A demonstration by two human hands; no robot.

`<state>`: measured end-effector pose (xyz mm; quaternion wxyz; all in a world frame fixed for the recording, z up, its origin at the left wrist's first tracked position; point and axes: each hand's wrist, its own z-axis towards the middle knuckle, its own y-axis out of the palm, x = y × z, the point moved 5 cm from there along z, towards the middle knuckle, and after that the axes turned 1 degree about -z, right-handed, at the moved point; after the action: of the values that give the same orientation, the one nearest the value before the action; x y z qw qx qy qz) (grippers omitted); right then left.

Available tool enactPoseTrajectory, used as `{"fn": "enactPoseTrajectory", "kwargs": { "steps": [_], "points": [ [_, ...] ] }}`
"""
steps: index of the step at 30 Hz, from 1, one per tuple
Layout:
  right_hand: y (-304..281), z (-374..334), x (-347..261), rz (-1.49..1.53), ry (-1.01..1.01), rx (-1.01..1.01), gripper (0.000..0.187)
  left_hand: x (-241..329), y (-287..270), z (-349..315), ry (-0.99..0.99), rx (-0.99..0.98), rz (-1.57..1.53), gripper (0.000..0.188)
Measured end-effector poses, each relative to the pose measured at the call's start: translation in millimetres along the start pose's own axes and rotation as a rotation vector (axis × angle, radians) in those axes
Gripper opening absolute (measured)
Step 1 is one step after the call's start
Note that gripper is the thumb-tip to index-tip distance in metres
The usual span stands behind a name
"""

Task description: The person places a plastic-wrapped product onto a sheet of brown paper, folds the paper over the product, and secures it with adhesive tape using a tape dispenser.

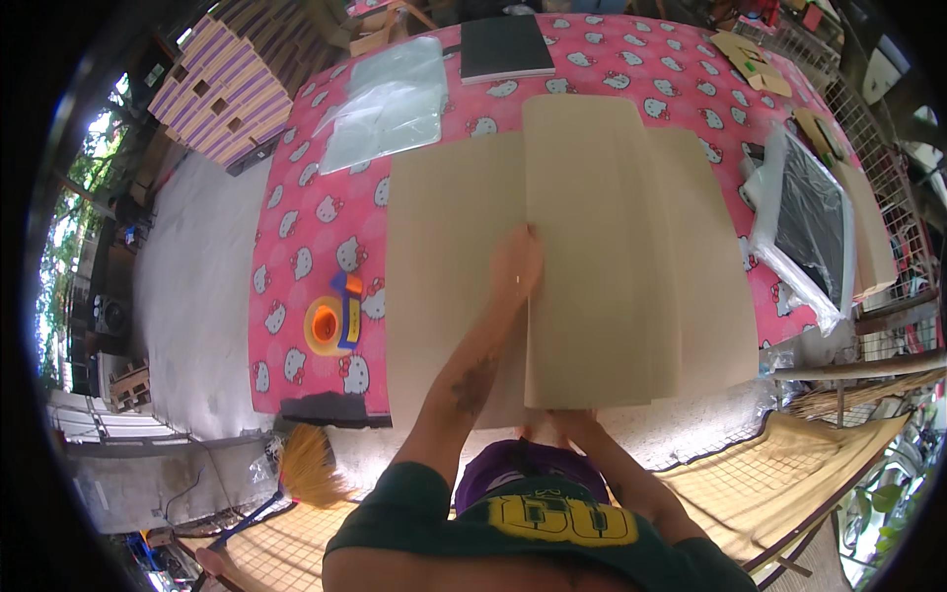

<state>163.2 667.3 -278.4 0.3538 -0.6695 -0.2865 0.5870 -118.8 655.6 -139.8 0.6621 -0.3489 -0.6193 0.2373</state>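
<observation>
A large sheet of brown cardboard [454, 207] lies on the table in front of me. Its middle part, a long folded flap [592, 247], rises over the rest of the sheet and curves at the right. My left hand [518, 264] is closed at the flap's left edge, its fingertips partly hidden by the cardboard. At the near edge of the flap is my right hand [569, 418], mostly covered by the cardboard, so its fingers do not show. To the left lies a blue tape dispenser [349, 321] beside a roll of tape [324, 328] with an orange core.
A pink patterned cloth [326, 232] covers the table. Clear plastic sheets [390, 104] and a black flat panel [505, 47] lie at the back. On the right sits a plastic-wrapped frame [809, 222]. Stacked boxes [227, 94] stand far left; a broom [311, 469] is near left.
</observation>
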Motion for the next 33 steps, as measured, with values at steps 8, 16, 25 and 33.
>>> {"fn": "enactPoseTrajectory", "kwargs": {
  "steps": [8,16,25,33],
  "points": [
    [-5.9,6.6,-10.0,0.042,0.008,0.040,0.057,27.9,40.3,181.6,0.125,0.065,-0.026,0.042],
    [-12.4,4.6,6.0,0.055,0.016,0.111,0.059,9.4,53.5,74.6,0.258,-0.117,0.123,0.045],
    [-42.9,7.5,-29.9,0.340,0.088,-0.302,0.058,-56.5,-4.5,-151.8,0.068,-0.339,-0.184,0.048],
    [-33.1,12.9,-69.5,-0.191,-0.053,0.334,0.054,-57.9,-21.9,-145.0,0.433,-0.337,-0.381,0.055]
  ]
}}
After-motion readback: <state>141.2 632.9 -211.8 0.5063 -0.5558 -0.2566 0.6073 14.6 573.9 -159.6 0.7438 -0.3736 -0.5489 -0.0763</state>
